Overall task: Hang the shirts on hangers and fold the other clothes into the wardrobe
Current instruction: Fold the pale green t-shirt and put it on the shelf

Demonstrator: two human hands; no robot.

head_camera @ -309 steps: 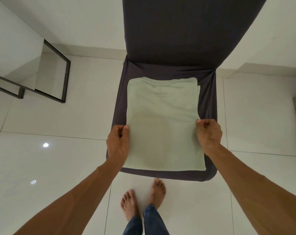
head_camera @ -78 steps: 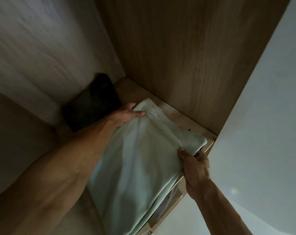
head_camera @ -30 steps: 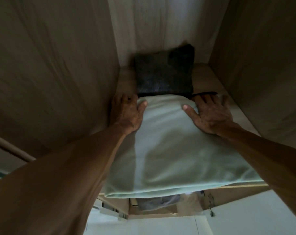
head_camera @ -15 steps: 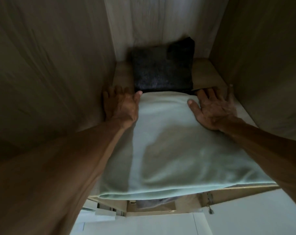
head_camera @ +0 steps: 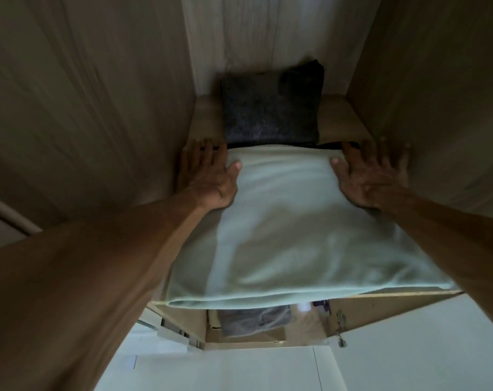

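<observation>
We have both arms inside the brown wooden wardrobe. Our pale green folded cloth [head_camera: 290,235] lies flat on the wooden shelf [head_camera: 338,119]. Its long way runs from the front of the shelf to the back. Its far end touches a dark grey folded cloth [head_camera: 270,108] that sits at the back. Its near end sticks out a little past the front edge of the shelf.

Our left hand [head_camera: 208,176] is flat, with straight fingers. It rests on the far left corner of the green cloth, with the thumb on top. Our right hand [head_camera: 372,179] is flat too, with its fingers spread wide. It presses on the far right corner, close to the side wall. Neither hand grips anything.

The green cloth lies between our two hands and stretches back toward us. Both hands are just as near to it. We think the next move is a small push to the back, or to slide our hands out.
</observation>
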